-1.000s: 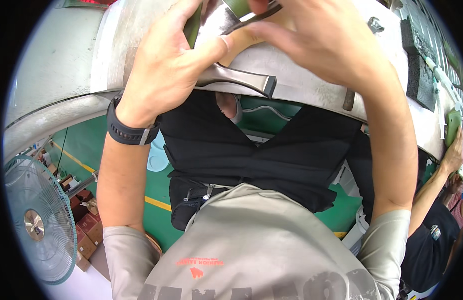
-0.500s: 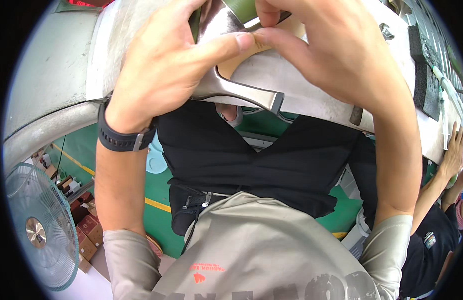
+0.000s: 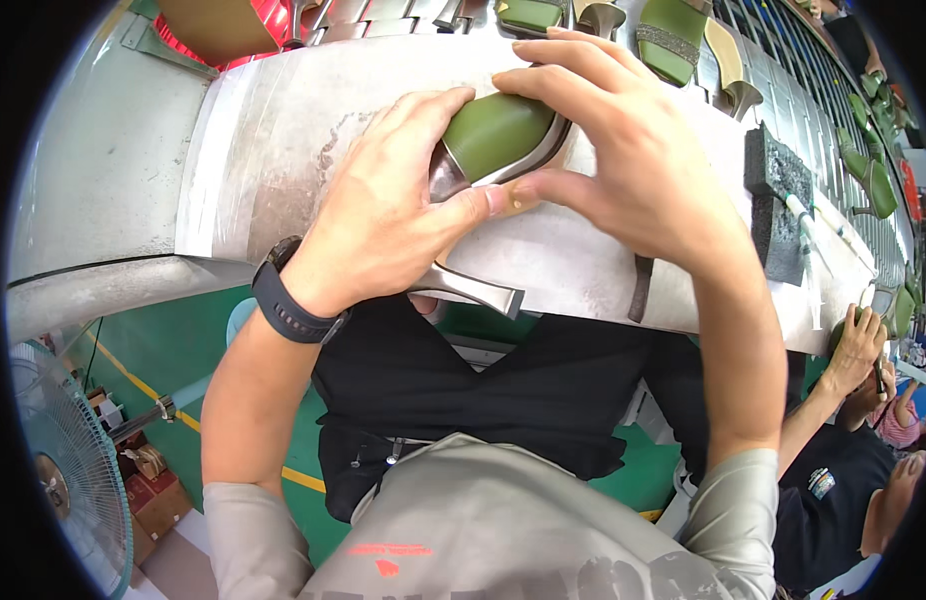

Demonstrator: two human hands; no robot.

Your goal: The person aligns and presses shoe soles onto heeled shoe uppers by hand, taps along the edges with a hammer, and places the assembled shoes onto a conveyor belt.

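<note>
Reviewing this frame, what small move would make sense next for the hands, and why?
Perhaps slide the thumb of the right hand slightly along the near edge of the smooth green shoe with silver edging. Both thumb tips sit close together there, leaving little room, while the left hand grips the shoe's other side and could steady it.

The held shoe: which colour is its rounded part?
The rounded part: olive green, clearest in head view.

We have an olive-green, smooth, round-ended shoe [image 3: 503, 130] edged in shiny silver, partly hidden, above the pale grey worktop [image 3: 273, 150]; its slender, curved, silvery heel [image 3: 471, 288] points rightward at our near edge.
</note>
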